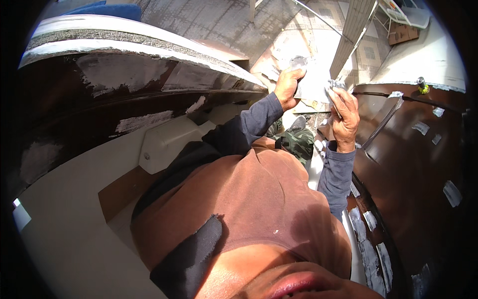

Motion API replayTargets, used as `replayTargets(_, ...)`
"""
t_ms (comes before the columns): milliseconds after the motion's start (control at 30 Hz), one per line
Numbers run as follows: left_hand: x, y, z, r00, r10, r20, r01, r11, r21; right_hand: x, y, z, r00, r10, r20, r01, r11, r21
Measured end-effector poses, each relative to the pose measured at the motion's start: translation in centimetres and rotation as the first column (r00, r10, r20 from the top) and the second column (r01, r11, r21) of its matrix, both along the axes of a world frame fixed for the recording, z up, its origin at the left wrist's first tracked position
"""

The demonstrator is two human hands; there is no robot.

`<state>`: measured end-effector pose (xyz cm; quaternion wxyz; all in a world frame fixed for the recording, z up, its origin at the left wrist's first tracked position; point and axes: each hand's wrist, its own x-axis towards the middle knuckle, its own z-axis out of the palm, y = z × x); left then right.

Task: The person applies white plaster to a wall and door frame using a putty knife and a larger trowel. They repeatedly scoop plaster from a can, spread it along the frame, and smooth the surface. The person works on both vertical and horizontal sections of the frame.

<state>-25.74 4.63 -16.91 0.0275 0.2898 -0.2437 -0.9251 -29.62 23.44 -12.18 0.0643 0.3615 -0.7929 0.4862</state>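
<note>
My left fingers [298, 74] grip a glare-whitened flat piece [308, 83], seemingly steadying it; my right fingers [340, 103] clasp a thin grey piece [336, 84].

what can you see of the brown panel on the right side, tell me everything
The brown panel looks smooth and glossy, its material unclear. Streaky whitish patches dot it, more densely toward the bottom, and a dark slanting seam marks its left part. In this fisheye view it looks curved, its right side lost in shadow. A small yellow-green object shows at its far edge; the right hand appears left of the panel.
</note>
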Motion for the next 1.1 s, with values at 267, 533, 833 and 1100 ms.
replayTargets(267,3.1,0.3,-3.3,0.999,0.050,0.009,-0.049,0.998,-0.046,-0.2,0.9,-2.6,0.998,0.055,0.027,-0.058,0.987,0.153)
replayTargets(533,6.0,0.6,-2.7,0.974,0.176,0.144,-0.186,0.981,0.062,0.2,3.5,-6.3,0.988,0.116,0.103,-0.138,0.959,0.249)
replayTargets(833,5.6,-1.1,-3.3,0.999,-0.024,0.048,0.030,0.989,-0.143,1.6,7.4,-15.3,0.641,-0.170,0.749,0.194,0.979,0.056)
replayTargets(1100,7.1,1.1,-9.2,0.975,-0.163,0.153,0.184,0.974,-0.132,2.5,10.8,-19.8,0.289,-0.277,0.917,0.473,0.874,0.115)
